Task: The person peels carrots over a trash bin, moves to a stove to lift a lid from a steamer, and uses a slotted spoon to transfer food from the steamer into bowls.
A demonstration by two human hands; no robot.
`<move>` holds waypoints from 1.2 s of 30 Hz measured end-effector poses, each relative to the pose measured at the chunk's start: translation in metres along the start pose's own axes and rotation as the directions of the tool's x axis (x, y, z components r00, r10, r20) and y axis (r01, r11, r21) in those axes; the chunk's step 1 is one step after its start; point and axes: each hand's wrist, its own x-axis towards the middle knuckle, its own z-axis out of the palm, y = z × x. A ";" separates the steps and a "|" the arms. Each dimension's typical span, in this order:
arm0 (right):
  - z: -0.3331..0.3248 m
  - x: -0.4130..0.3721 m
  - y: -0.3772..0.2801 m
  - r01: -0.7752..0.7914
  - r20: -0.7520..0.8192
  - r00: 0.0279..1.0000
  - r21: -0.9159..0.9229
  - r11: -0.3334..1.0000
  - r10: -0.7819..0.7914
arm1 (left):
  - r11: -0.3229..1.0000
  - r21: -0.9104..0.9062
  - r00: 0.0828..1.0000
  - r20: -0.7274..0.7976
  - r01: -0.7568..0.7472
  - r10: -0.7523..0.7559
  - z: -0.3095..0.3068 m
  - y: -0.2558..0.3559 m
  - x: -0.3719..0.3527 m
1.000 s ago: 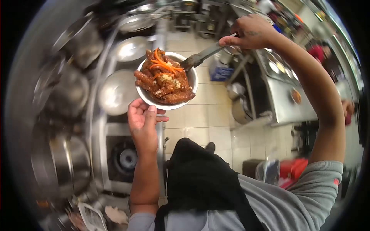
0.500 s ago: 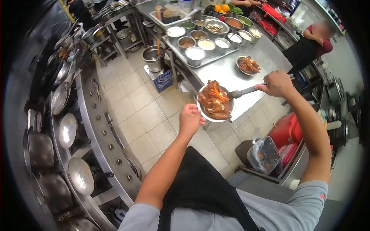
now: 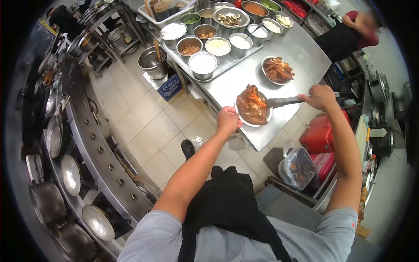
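My left hand (image 3: 229, 121) grips the left rim of a white bowl (image 3: 269, 117) piled with browned meat (image 3: 251, 111) and orange strips. In my right hand (image 3: 321, 97) are dark tongs (image 3: 286, 101), whose tips reach the right side of the meat. The bowl is over the near part of the steel table (image 3: 218, 89); whether it touches the surface cannot be made out. Just beyond it, a second bowl (image 3: 265, 75) of similar meat stands on the table.
A tray (image 3: 216, 77) of several metal containers fills the table's far left. A metal pot (image 3: 152, 63) stands above a blue crate (image 3: 169, 87). Stove pans (image 3: 71, 175) line the left. Right are a lined bin (image 3: 297, 168), a red container (image 3: 318, 134) and a person (image 3: 338, 39).
The view has shifted closer to the table. My hands have carried the bowl and tongs forward over the tabletop. Both hands keep their holds.
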 end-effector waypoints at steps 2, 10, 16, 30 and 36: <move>-0.021 -0.032 0.036 -0.167 0.047 0.985 -0.016 0.986 0.168 | 0.999 -0.018 0.998 0.048 0.032 -0.031 0.023 0.009 -0.001; -0.069 -0.081 -0.054 -0.227 0.218 0.974 0.938 0.263 0.063 | 0.988 -0.003 0.936 0.322 0.153 -0.144 -0.053 0.011 0.030; -0.050 -0.006 -0.326 -0.524 0.475 0.784 0.852 -0.015 -0.399 | 0.890 0.172 0.905 -0.021 0.422 -0.425 -0.298 -0.016 0.002; 0.126 0.443 -0.570 -0.452 0.451 0.892 0.888 0.088 0.027 | 0.729 -0.387 0.504 -0.538 0.564 -0.676 -0.409 -0.197 -0.232; 0.073 0.470 -0.551 -0.348 0.367 0.930 0.885 -0.310 0.003 | 0.587 -0.666 0.277 -0.520 0.460 -0.808 -0.368 -0.302 -0.335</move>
